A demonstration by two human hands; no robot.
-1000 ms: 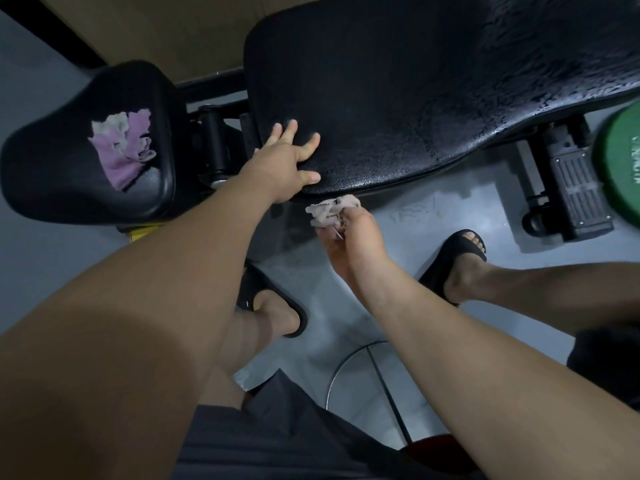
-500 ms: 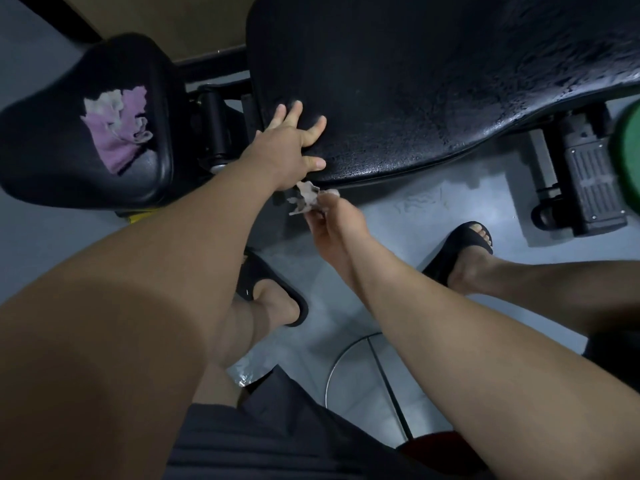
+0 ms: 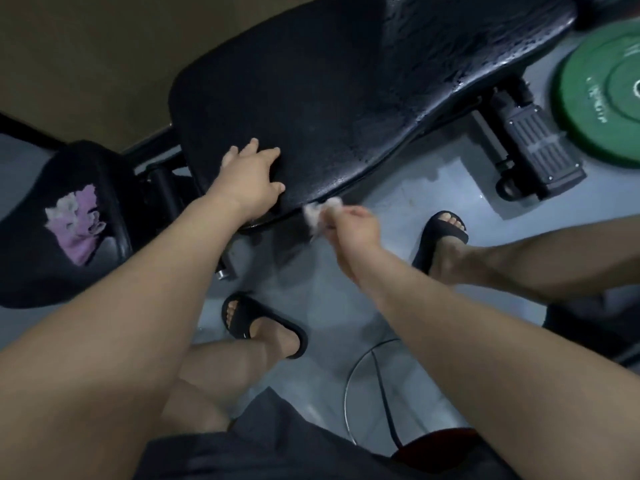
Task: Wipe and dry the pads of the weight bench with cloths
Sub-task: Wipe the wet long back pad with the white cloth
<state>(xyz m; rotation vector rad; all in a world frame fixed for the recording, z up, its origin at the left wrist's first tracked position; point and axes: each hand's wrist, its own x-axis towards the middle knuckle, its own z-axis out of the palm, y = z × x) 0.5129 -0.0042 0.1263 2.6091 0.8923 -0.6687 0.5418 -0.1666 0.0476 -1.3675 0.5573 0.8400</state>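
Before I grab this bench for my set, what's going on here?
A person is wiping it down. The left hand rests flat on the long back pad, while the right hand grips a small pale cloth at that pad's near edge. Droplets show on the pad's right part. A purple cloth lies on the seat pad.

Pale cloth [image 3: 318, 213] at edge of wet back pad [image 3: 329, 98]; purple cloth [image 3: 74, 223] on seat pad [image 3: 34, 271]

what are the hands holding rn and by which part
The right hand grips a small whitish cloth by a bunched end; the exact spot is blurred. The left hand holds nothing, resting flat on the back pad.
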